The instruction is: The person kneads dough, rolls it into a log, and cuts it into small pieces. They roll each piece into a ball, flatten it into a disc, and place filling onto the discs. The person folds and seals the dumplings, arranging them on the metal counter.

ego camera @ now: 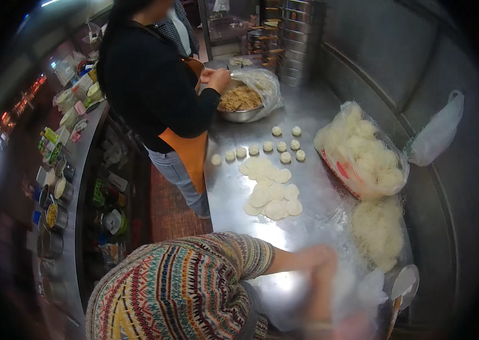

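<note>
My left hand reaches over the steel table from a patterned knit sleeve and is motion-blurred. My right hand rises from the lower edge and meets or overlaps it; the fingers of both are too smeared to read. Beside them lies a crumpled clear plastic bag, also partly blurred. A bundle of pale thin noodles rests on the table beyond the hands. Flat round dough wrappers overlap in a pile farther along. Several pleated filled buns sit in loose rows past the wrappers.
A co-worker's hands are above a steel bowl of filling. A bag of noodles stands near the wall. Steamer trays are stacked at the far end. At lower right is a metal bowl with white powder. Left is a counter with pots.
</note>
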`<state>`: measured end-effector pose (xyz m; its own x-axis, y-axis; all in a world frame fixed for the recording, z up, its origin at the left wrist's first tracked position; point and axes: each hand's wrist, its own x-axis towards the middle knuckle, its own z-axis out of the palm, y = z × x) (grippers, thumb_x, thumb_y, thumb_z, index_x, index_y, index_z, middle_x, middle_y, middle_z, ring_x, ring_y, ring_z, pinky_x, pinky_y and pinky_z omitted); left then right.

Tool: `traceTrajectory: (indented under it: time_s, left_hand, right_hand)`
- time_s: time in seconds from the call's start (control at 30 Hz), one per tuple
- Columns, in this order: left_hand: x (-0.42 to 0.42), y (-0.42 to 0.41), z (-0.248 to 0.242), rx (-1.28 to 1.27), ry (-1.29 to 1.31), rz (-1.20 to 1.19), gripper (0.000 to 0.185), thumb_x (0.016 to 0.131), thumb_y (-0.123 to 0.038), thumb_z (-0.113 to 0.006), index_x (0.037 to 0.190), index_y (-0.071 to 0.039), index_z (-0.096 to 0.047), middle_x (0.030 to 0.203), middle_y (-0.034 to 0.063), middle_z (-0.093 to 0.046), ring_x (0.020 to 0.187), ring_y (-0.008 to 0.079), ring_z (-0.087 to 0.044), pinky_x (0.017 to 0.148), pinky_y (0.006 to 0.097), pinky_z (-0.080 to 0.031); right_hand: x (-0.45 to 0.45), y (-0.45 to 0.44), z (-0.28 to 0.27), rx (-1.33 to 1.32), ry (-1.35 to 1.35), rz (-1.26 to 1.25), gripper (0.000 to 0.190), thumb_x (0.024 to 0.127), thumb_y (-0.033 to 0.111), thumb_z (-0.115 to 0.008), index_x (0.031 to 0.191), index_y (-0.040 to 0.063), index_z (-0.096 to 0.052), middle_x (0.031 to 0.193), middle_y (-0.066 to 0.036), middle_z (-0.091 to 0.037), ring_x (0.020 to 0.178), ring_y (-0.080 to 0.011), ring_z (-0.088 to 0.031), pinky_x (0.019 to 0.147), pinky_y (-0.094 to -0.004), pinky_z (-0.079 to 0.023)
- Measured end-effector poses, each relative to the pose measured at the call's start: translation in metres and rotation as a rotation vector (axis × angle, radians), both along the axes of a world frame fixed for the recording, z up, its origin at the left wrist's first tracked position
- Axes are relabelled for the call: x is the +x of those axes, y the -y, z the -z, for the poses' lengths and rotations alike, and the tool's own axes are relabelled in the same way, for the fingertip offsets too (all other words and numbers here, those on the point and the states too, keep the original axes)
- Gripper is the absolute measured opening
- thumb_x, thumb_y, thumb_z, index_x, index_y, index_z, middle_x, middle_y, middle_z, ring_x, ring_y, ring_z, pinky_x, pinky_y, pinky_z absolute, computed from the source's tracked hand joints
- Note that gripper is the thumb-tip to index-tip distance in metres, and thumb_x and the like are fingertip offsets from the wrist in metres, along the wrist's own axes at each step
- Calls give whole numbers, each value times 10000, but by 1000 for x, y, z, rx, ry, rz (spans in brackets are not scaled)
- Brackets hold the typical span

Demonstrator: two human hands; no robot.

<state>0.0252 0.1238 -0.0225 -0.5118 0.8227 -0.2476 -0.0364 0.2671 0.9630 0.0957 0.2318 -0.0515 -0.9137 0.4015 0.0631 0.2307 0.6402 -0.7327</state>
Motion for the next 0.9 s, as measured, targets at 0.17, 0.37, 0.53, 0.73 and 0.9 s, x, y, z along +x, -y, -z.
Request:
traceTrajectory:
  time_s: [0.17, 0.37, 0.53, 0.73, 0.9]
  left_hand:
    - [-5, 5, 9, -3, 52, -64, 552, 905, -350, -445, 1327, -2, -369, 1241, 196, -508, 1161, 299, -472, 1011, 349, -331]
    - [-12, 16, 58, -58, -352, 294, 549, 864, -334, -504, 1281, 14, -423, 1262, 214, -484, 1174, 342, -451, 1020, 369, -325]
    - [-1, 12, 99, 21, -421, 78, 577, 853, -349, -522, 1282, 23, -420, 1273, 226, -474, 1205, 350, -428, 1024, 379, -324]
    - [0, 30, 68, -190, 37, -134, 628, 872, -361, -521, 1332, 31, -351, 1354, 224, -394, 1262, 326, -378, 1042, 398, -307]
    - [-1, 59, 38, -210, 61, -127, 515, 907, -272, -440, 1305, 46, -365, 1176, 183, -510, 1079, 253, -490, 938, 347, -388]
  right_hand:
    - [9, 7, 16, -119, 14, 81, 328, 866, 185, -475, 1129, 3, -548, 1109, -207, -556, 1037, -347, -522, 893, -390, -412]
    - [40, 24, 20, 80, 150, 39, 369, 859, 149, -455, 1161, -56, -505, 1271, -252, -457, 1173, -415, -419, 1015, -445, -308]
    - [49, 48, 5, 119, 153, 38, 427, 881, 220, -436, 1213, -45, -474, 1287, -250, -444, 1203, -413, -393, 1016, -439, -305]
    - [37, 68, -18, 474, 310, -134, 495, 827, 329, -514, 1228, 40, -473, 1331, -225, -397, 1231, -372, -372, 998, -474, -300]
    - [39, 63, -15, 90, -77, 135, 567, 822, 316, -547, 1283, 9, -426, 1337, -272, -370, 1220, -439, -356, 1029, -472, -277]
